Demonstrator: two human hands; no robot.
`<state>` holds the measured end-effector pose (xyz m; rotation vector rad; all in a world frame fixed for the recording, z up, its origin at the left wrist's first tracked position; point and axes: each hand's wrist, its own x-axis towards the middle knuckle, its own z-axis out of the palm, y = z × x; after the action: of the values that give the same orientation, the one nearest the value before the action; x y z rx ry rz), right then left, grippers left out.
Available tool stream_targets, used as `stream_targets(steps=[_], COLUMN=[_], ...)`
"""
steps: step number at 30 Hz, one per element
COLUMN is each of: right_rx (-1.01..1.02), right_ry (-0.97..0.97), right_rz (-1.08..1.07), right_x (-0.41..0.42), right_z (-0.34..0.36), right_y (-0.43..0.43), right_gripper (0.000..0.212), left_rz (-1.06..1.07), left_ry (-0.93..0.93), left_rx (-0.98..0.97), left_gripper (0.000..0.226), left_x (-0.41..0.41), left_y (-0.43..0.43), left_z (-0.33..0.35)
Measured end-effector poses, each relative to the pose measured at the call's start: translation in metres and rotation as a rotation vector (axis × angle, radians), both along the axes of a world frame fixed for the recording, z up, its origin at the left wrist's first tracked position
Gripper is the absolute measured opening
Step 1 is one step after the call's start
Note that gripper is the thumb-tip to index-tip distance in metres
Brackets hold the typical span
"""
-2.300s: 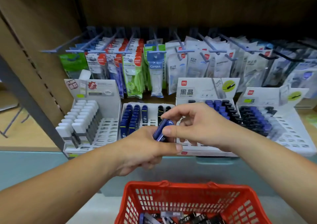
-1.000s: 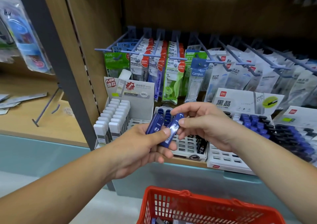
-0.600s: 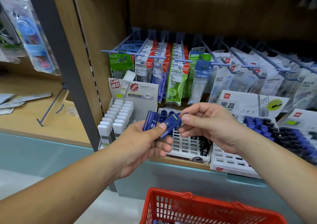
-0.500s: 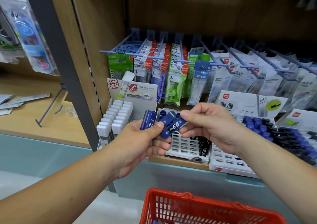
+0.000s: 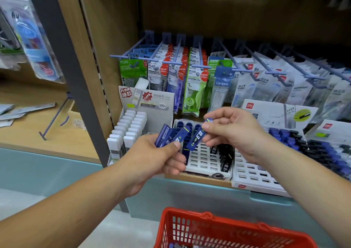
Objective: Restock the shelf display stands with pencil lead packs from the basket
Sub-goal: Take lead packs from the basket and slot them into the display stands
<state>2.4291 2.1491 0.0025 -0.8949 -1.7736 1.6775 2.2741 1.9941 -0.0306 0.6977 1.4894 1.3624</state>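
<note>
Seen from the head camera, a person stood at a stationery shelf. The left hand (image 5: pixel 152 153) gripped a fan of blue pencil lead packs (image 5: pixel 171 136) between thumb and curled fingers. The right hand (image 5: pixel 233 132) pinched a single blue pack (image 5: pixel 196 138) by its upper end, thumb and forefinger closed on it. Both hands were just above the white slotted display stand (image 5: pixel 204 161), where rows of blue and black packs stood and many front slots lay open. The red basket (image 5: pixel 209 227) sat below with more packs inside. The risk ahead was that the lone pack hung tilted and could catch a slot rim or land among the black row. The loosely fanned bundle could also slip and scatter.
</note>
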Motion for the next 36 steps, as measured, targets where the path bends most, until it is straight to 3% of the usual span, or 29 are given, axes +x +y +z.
stream_targets(steps=[6,12,17,22,27,36], right_rx=[0.415,0.680,0.726,0.726,0.782,1.077], right_ry=[-0.249,-0.436,-0.492,-0.512,-0.495,-0.579], right_rz=[-0.114,-0.085,-0.048,-0.008,-0.003,0.105], right_x=[-0.004,-0.014,-0.018,-0.020,-0.022,-0.023], right_z=[-0.012,-0.024,-0.027,-0.026,-0.029,-0.038], right_y=[0.014,0.024,0.026,0.030,0.027,0.032], right_gripper=[0.017,0.019,0.008,0.016,0.007,0.017], left_rz=[-0.029,-0.084,-0.092,-0.082,-0.083,-0.080], left_ry=[-0.023,-0.022,-0.020,-0.008,-0.001,0.024], left_rx=[-0.042,-0.034,-0.047,-0.054,-0.048,-0.039], left_gripper=[0.018,0.018,0.019,0.020,0.019,0.019], left_x=[-0.011,-0.015,-0.017,-0.020,-0.020,-0.016], left_y=[-0.006,-0.011,-0.011,-0.009,-0.008,-0.009], left_z=[-0.002,-0.001,0.000,-0.005,-0.007,-0.004])
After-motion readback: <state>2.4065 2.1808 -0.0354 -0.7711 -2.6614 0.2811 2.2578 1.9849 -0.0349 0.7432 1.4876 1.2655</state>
